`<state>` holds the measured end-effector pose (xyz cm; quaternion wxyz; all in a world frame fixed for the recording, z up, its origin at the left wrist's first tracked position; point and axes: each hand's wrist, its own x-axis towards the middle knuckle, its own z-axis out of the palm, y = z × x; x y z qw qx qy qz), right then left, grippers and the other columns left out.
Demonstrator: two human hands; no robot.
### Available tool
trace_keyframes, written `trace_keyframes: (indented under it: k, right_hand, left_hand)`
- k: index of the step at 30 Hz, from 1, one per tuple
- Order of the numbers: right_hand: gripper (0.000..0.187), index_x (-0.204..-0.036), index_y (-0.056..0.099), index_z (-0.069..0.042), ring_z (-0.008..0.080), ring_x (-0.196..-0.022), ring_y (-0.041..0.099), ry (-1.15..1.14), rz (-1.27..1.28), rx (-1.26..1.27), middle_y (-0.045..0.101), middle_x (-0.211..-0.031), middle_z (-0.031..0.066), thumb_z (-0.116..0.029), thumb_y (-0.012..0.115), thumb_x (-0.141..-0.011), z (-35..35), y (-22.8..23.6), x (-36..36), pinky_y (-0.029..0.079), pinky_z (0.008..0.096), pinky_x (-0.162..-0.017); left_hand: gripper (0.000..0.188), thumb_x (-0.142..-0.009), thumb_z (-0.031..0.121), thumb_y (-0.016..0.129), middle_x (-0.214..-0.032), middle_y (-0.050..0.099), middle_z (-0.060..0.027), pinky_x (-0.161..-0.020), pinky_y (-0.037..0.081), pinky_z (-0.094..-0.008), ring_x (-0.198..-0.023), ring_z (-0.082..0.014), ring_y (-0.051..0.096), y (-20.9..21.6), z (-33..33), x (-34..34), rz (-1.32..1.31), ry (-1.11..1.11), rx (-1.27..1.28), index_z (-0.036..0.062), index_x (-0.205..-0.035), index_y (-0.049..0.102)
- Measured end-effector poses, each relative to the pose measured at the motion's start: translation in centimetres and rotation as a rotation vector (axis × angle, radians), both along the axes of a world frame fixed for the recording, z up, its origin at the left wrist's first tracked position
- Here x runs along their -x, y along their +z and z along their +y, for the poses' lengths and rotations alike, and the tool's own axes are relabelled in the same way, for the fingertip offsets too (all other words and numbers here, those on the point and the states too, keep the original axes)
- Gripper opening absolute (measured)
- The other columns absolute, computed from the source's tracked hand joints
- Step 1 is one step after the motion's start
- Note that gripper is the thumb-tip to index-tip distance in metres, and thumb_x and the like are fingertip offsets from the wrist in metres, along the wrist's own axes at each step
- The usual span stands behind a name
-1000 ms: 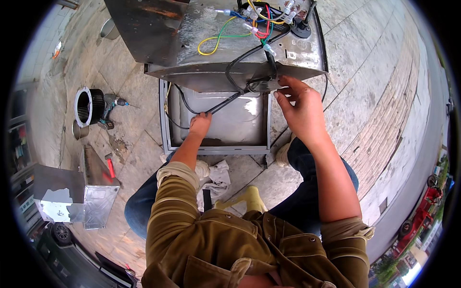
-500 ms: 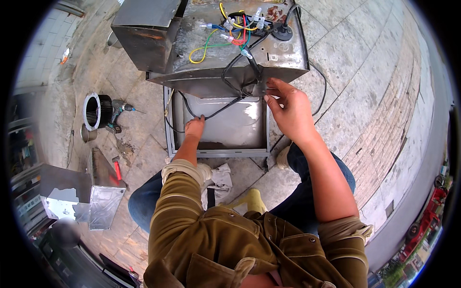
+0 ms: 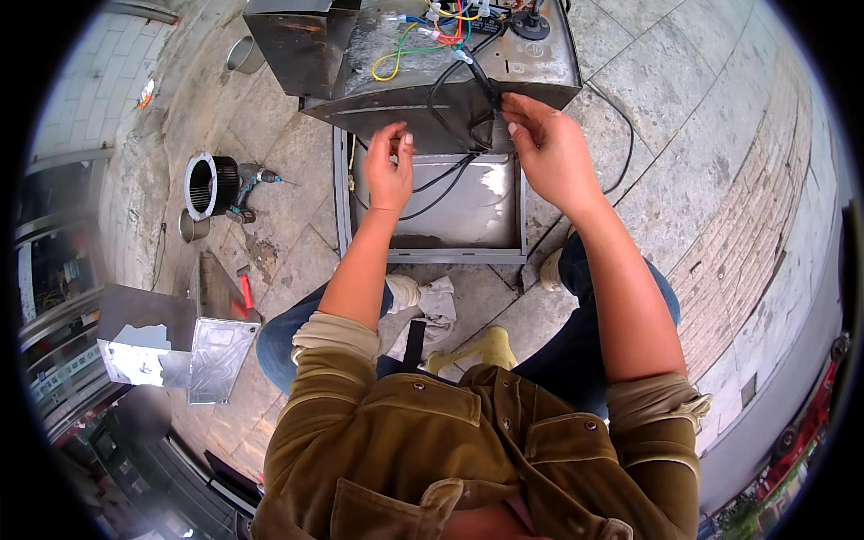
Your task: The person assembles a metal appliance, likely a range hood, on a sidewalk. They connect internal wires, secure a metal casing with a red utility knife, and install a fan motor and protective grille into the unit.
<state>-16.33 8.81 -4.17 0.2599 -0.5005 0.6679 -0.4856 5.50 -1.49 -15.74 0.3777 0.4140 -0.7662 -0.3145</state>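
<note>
From afar, I see my left hand [image 3: 390,175] raised, fingers parted and seemingly empty, while my right hand [image 3: 556,160], whose grip I cannot tell, meets the metal housing [image 3: 405,90] beside its black cable [image 3: 486,85], probably steadying it above the frame [image 3: 432,256].

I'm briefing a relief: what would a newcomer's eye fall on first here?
The tangle of thin multicoloured wires atop the large grey metal housing, at top centre. Lower left of it, a black ribbed drum with a pale rim sits beside a teal-and-black cordless drill.
</note>
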Motion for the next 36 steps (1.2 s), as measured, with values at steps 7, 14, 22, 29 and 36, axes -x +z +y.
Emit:
trace_keyframes:
  k: [7, 14, 22, 29, 36]
  right_hand:
    - [0.036, -0.124, 0.054, 0.009, 0.0224, -0.111, 0.063, 0.052, -0.046, -0.136, 0.064, -0.119, 0.0196, 0.008, 0.05, -0.089, -0.8, 0.6, -0.6, 0.049, 0.0296, -0.093]
    - [0.034, -0.115, 0.061, 0.008, 0.0318, -0.1, 0.067, -0.001, -0.033, -0.015, 0.066, -0.108, 0.0241, 0.0, 0.058, -0.083, -0.7, 0.0, -0.9, 0.051, 0.0354, -0.087]
    - [0.035, -0.116, 0.06, 0.008, 0.0325, -0.102, 0.065, -0.031, 0.218, 0.001, 0.066, -0.109, 0.024, -0.004, 0.06, -0.083, -0.7, 0.5, -1.5, 0.051, 0.0367, -0.088]
    - [0.029, -0.103, 0.066, 0.008, 0.0333, -0.085, 0.069, -0.146, 0.023, -0.012, 0.069, -0.094, 0.0236, -0.012, 0.066, -0.083, -1.3, 0.6, -2.0, 0.053, 0.0366, -0.077]
    - [0.024, -0.099, 0.068, 0.006, 0.029, -0.078, 0.07, -0.17, 0.074, -0.038, 0.07, -0.086, 0.0209, -0.012, 0.066, -0.083, -1.1, 0.1, -1.9, 0.054, 0.0348, -0.073]
  left_hand:
    - [0.015, -0.09, 0.007, 0.067, -0.085, 0.067, -0.009, -0.069, 0.053, -0.0259, -0.077, -0.0137, 0.067, 7.1, 2.4, 6.1, 0.222, 0.021, 0.085, -0.0025, -0.099, 0.059]
    - [0.017, -0.083, 0.019, 0.065, -0.069, 0.064, -0.011, -0.052, 0.05, -0.0436, -0.057, -0.0319, 0.063, 10.2, 2.1, 8.9, -0.397, 0.101, 0.387, 0.0065, -0.074, 0.057]
    - [0.015, -0.08, 0.02, 0.063, -0.071, 0.065, -0.0108, -0.054, 0.054, -0.0448, -0.061, -0.0315, 0.066, 11.8, 2.8, 9.7, -0.711, 0.034, 0.37, 0.0061, -0.079, 0.058]
    - [0.012, -0.08, 0.019, 0.065, -0.08, 0.066, -0.0078, -0.056, 0.053, -0.0432, -0.068, -0.0291, 0.067, 12.3, 2.6, 8.6, -0.752, -0.023, 0.404, 0.0094, -0.081, 0.059]
    - [0.025, -0.073, 0.016, 0.076, -0.087, 0.066, -0.0002, -0.082, 0.046, -0.0365, -0.089, -0.0225, 0.061, 14.6, -0.3, 5.4, -0.241, -0.105, 0.867, 0.0119, -0.096, 0.068]
